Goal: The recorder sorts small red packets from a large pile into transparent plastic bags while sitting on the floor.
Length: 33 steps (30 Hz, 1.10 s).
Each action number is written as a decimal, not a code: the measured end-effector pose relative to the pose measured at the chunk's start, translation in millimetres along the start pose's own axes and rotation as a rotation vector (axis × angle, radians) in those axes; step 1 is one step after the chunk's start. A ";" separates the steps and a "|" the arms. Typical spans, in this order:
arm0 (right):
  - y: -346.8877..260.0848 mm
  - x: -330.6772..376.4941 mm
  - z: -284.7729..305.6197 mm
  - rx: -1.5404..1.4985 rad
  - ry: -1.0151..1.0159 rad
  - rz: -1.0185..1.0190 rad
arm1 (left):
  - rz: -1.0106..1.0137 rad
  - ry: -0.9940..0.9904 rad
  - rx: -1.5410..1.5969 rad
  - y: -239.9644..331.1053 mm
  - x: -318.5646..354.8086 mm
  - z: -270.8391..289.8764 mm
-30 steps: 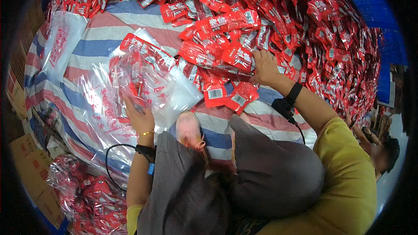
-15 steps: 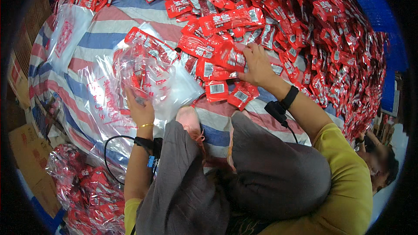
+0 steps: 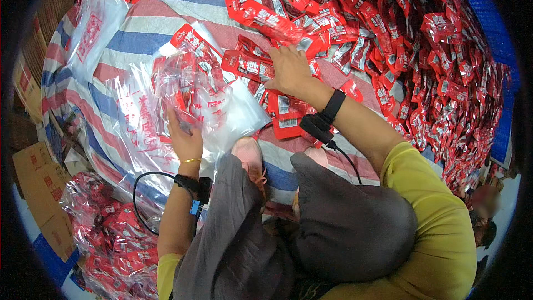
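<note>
Near the middle, my right hand (image 3: 291,72) is curled over small red packets, thumb and fingers closing on the end of a glossy red packet (image 3: 247,65). Further red packets with barcodes (image 3: 287,112) lie below that hand. My left hand (image 3: 186,140) grips the lower edge of a clear plastic bag (image 3: 214,103) with pink print. Several red packets (image 3: 186,69) show in and behind the bag's clear film. Part of the left hand's fingers is hidden by the film.
A large heap of red packets (image 3: 411,50) covers the far and right sides of the striped sheet (image 3: 136,41). Flat clear bags (image 3: 94,33) lie at far left. Filled bags (image 3: 119,239) stand at lower left beside cardboard boxes (image 3: 41,189). Another person (image 3: 483,211) is at the right edge.
My right hand has moved left and slightly away from me, over packets nearer the bag. My left hand stays at the bag, shifted slightly. The view has shifted a little.
</note>
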State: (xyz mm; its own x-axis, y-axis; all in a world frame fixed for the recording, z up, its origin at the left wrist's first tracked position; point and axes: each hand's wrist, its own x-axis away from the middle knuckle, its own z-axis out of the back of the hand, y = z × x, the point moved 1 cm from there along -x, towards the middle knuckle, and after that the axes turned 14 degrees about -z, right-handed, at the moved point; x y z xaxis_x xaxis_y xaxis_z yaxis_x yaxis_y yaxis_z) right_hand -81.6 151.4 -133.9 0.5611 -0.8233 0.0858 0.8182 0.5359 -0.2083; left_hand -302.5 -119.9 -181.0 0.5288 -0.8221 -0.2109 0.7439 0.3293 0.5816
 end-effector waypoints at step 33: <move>160.2 160.0 23.9 -0.011 -0.442 0.114 | -0.295 0.008 0.498 162.3 -4.5 48.8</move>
State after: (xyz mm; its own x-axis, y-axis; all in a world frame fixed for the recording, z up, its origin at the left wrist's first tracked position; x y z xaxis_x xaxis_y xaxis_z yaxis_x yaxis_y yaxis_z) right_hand 142.3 110.0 -130.3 0.6492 -0.5991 0.4687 0.7481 0.6143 -0.2510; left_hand -204.1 -85.5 -47.3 0.3327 -0.8418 -0.4251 0.5795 -0.1732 0.7964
